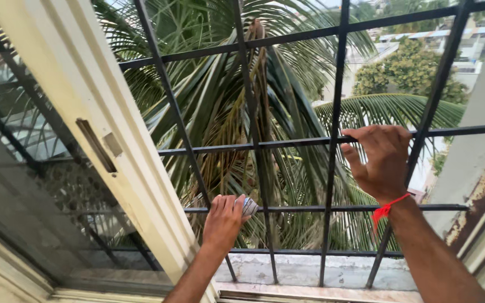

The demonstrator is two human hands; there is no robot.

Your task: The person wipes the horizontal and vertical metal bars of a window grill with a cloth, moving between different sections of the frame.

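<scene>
A small pale cloth (249,206) is gripped in the closed left hand (224,220) and pressed to a lower bar of the grille (332,168), at 6 o'clock. The right hand (381,160), at 3 o'clock, is curled around a higher bar, apparently for support. Beyond the bars a palm (242,112) is seen.

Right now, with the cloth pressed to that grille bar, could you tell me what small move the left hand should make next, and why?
Probably a short slide of the left hand rightward along the horizontal bar. The small cloth sits bunched against that bar close to a vertical bar, and the long stretch to the right lies beyond it. The right hand holds the higher bar, which seems to steady the reach.
</scene>
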